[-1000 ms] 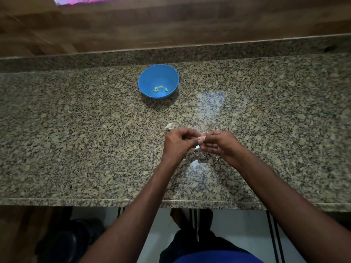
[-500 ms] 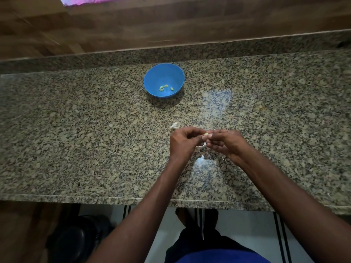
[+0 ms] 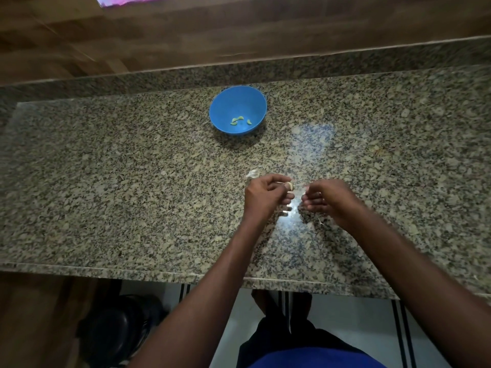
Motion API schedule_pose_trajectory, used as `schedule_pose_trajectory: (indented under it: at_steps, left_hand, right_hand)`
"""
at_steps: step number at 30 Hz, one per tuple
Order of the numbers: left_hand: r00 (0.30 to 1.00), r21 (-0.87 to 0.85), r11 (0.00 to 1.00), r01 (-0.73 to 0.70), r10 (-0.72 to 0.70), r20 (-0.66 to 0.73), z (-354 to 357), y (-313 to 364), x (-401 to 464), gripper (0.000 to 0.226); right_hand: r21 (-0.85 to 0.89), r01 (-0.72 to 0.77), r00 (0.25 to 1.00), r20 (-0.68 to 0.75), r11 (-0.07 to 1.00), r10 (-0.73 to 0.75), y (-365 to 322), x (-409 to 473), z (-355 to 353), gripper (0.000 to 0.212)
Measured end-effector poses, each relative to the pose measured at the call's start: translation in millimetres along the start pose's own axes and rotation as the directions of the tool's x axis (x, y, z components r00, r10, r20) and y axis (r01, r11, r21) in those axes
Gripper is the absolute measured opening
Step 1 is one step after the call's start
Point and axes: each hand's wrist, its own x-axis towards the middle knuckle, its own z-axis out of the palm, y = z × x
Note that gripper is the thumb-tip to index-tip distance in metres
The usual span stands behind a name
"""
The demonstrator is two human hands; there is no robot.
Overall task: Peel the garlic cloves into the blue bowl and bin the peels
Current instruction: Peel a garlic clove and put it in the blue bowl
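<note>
Garlic clove [image 3: 290,185] pinched at left hand [image 3: 265,196] fingertips, seemingly peeled.

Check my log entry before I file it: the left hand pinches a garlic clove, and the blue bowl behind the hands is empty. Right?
Not quite. The head view shows the left hand pinching a garlic clove, and the blue bowl does stand behind the hands, but it is not empty: a few peeled cloves lie in its bottom.
</note>
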Motion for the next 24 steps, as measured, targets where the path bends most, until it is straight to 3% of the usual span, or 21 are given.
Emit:
schedule_pose_trajectory:
  at_steps: [4, 9, 15, 18, 24]
  left_hand:
    - [0.994, 0.168, 0.981, -0.093, 0.102, -0.046, 6.6, 4.0, 28.1, 0.01]
    - [0.965, 0.501, 0.837, -0.217, 0.262, -0.019, 34.6, 4.0, 59.9, 0.014]
    - [0.946, 0.564, 0.79, -0.241, 0.322, -0.047, 27.6, -20.8, 39.4, 0.026]
    - [0.946, 0.631, 0.746, -0.214, 0.32, -0.057, 23.5, -33.3, 20.4, 0.022]
    - [0.962, 0.694, 0.694, -0.191, 0.275, -0.009, 44.1, -40.9, 0.8, 0.042]
  right_hand:
    - [-0.233, 0.175, 0.971, -0.117, 0.956, -0.207, 12.4, 6.8, -6.1, 0.009]
    - [-0.607, 0.24, 0.911, -0.13, 0.758, -0.392, 16.7, 11.8, -10.7, 0.0]
    - [-0.73, 0.301, 0.889, -0.018, 0.614, -0.458, 19.2, 12.4, -21.1, 0.019]
    - [-0.76, 0.324, 0.878, 0.02, 0.564, -0.478, 19.6, 13.9, -25.6, 0.014]
    - [-0.796, 0.287, 0.863, -0.028, 0.534, -0.504, 26.1, 25.2, -17.1, 0.022]
